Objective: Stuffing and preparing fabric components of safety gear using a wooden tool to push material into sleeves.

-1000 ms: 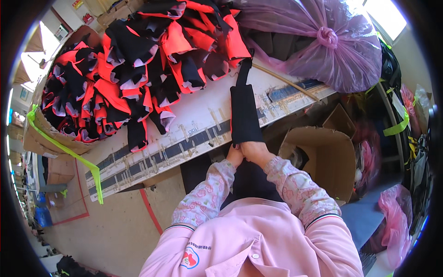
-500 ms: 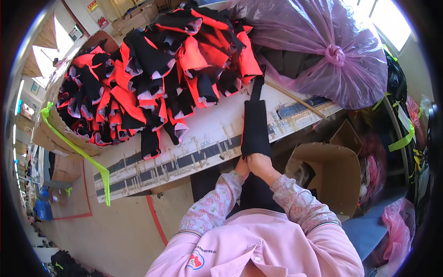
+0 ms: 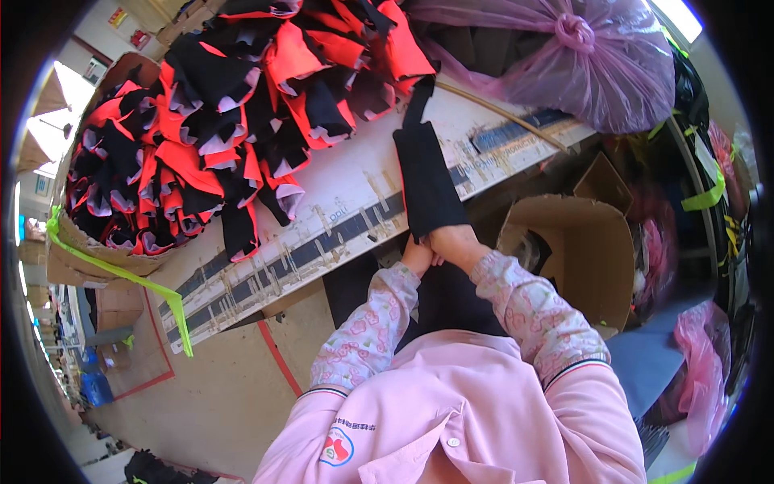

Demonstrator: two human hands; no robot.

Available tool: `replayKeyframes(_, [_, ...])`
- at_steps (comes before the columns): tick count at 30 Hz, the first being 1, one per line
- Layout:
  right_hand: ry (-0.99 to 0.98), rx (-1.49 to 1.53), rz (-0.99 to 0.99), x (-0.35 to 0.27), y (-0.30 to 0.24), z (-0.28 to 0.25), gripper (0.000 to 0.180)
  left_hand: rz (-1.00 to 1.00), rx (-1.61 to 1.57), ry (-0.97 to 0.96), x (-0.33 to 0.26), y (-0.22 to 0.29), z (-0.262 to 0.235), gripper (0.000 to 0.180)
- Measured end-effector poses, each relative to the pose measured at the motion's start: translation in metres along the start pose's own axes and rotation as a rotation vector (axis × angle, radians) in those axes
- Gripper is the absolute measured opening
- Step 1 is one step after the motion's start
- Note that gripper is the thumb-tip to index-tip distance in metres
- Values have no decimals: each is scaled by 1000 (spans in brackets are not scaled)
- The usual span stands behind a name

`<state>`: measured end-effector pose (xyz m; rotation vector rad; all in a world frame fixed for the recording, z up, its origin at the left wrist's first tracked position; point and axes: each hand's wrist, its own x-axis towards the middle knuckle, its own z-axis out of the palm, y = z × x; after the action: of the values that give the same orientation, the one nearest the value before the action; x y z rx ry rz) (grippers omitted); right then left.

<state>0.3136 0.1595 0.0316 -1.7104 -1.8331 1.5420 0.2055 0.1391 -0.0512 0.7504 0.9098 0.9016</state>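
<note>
At the near edge of the counter (image 3: 339, 194), closest to the wearer: two hands pressed together side by side, left hand (image 3: 418, 256) and right hand (image 3: 453, 242), both closed on the near end of a long, narrow strip of black fabric (image 3: 427, 177). Forearms in pink patterned sleeves rise from the lower edge.

Strip of black fabric: lies flat on the counter, running straight away from the hands toward the far side, its far end narrowing and touching the heap beyond. Its near end hangs over the counter edge under the hands; more dark cloth lies in the lap below, and whether it is one piece cannot be told.

Counter: pale, worn board with a dark marked band along its near edge.

Right of the hands, below counter level: open brown cardboard box (image 3: 580, 258), contents unclear.

Left and far across the counter: large heap of black, orange-red and white fabric pieces (image 3: 226, 113), spilling from a cardboard carton with a green strap.

Far right: tied translucent purple plastic bag (image 3: 580, 56), full of dark material, resting on the counter.

Progress, by judgement: one strip laid out and smoothed in hand; the heap appears largely unworked, so most remains.
</note>
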Motion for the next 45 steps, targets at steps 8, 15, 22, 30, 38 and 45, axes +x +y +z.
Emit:
replayKeyframes(8, [-386, -134, 161, 6, -20, -25, 34, 32, -101, 52, -7, 25, 21, 19])
replayKeyframes(15, [663, -255, -791, -60, -48, -74, 40, 80, -170, 163, -18, 56, 30, 14])
replayKeyframes(22, [305, -525, -692, -13, -28, -53, 35, 25, -170, 503, -2, 60, 52, 11])
replayKeyframes(30, [78, -7, -460, 14, -1, -66, 13, -87, -170, 270, -9, 63, 32, 19])
replayKeyframes(38, [99, -273, -705, 12, 6, -66, 11, -376, -387, 5, -29, 86, 13, 40])
replayKeyframes(45, [212, -412, -725, 7, -40, -69, 35, -372, -180, 151, -24, 68, 19, 44])
